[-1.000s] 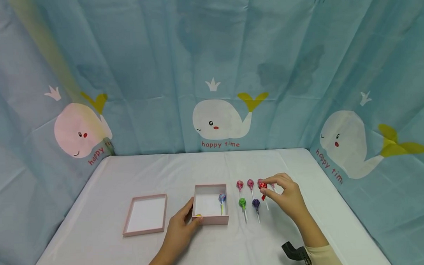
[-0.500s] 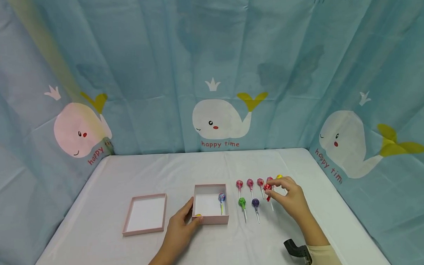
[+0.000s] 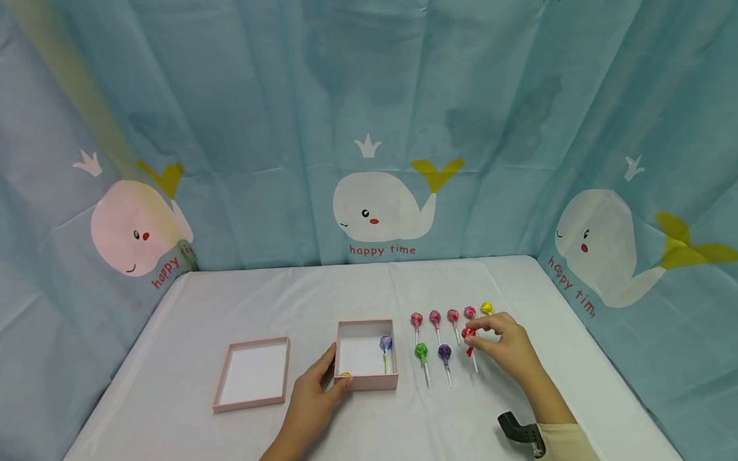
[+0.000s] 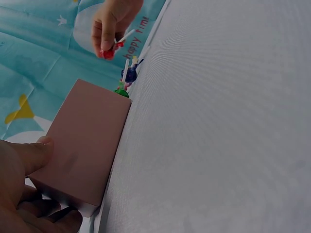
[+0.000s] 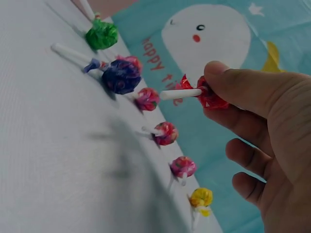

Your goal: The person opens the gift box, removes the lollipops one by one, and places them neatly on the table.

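Red lollipop [image 3: 468, 333] is pinched in the right hand's [image 3: 506, 348] grip, while the left hand [image 3: 316, 392] clasps the pink box [image 3: 368, 383].

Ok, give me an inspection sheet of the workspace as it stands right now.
Surface: table under a white cloth, lightly creased.
Job's things: red lollipop pinched above the cloth; open pink box holding a blue lollipop and a small yellow item; back row of four pink lollipops and a yellow lollipop; green lollipop and purple lollipop in front.
Clutter: box lid lying left of the box.
Grippers: right hand pinches the red lollipop; left hand grips the box's near left corner.
Cables: nothing seen.
Surroundings: blue whale-print curtain on three sides.
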### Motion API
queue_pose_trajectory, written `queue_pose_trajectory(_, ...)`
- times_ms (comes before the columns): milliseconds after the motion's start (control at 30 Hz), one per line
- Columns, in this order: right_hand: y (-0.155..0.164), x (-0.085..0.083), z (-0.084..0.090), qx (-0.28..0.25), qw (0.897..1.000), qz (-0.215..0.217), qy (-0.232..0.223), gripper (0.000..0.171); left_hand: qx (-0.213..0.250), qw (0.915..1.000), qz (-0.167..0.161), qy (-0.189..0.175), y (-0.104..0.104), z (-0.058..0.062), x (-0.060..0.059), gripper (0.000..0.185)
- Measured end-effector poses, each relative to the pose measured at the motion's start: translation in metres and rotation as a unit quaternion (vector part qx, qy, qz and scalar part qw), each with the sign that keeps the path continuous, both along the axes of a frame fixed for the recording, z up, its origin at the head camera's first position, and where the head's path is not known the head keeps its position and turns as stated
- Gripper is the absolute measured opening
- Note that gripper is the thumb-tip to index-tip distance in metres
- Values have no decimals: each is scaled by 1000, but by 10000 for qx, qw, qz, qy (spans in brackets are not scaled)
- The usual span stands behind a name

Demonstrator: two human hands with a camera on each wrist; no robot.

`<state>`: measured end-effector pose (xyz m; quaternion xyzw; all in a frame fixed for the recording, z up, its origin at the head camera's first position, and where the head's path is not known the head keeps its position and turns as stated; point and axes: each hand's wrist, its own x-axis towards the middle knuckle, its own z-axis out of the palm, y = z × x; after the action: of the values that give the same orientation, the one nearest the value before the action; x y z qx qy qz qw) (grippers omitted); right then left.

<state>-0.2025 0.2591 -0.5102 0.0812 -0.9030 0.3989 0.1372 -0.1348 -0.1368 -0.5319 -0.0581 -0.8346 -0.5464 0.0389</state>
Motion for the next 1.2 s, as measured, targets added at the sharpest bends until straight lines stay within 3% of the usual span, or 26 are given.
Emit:
queue_pose_trajectory(367, 0, -6, -11, 269, 9966, 41, -782, 24, 29, 9998, -6, 197, 1, 0, -3, 83)
queue_pose_trajectory(667, -3, -1, -25, 461, 9915, 77, -1217, 20, -68, 10000, 22, -49, 0, -5, 5, 85)
queue_pose_trajectory(1200, -2, -8, -27, 700, 9925, 84, -996, 21, -13, 10000, 2, 25, 0, -1, 0, 85)
